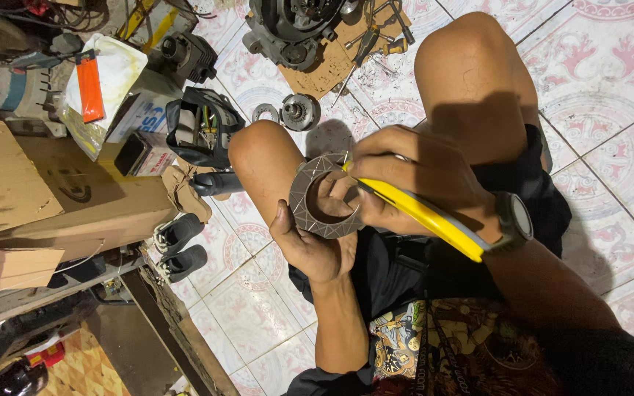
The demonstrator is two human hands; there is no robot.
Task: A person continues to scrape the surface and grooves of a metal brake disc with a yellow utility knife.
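Sitting with both knees up, left hand (310, 246) turned palm-up with fingers curled in a loose cradling grip, right hand (405, 183) bent in over it, fingers pinched tight, wrist cocked, forearms close together between the thighs.

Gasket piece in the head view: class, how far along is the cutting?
Done: the flat grey gasket piece already has a round centre hole and a shaped outline. In hand: the left hand holds it while the right hand sets the yellow utility knife at its upper edge. Left: probably trimming that edge; the engine part lies apart on cardboard.
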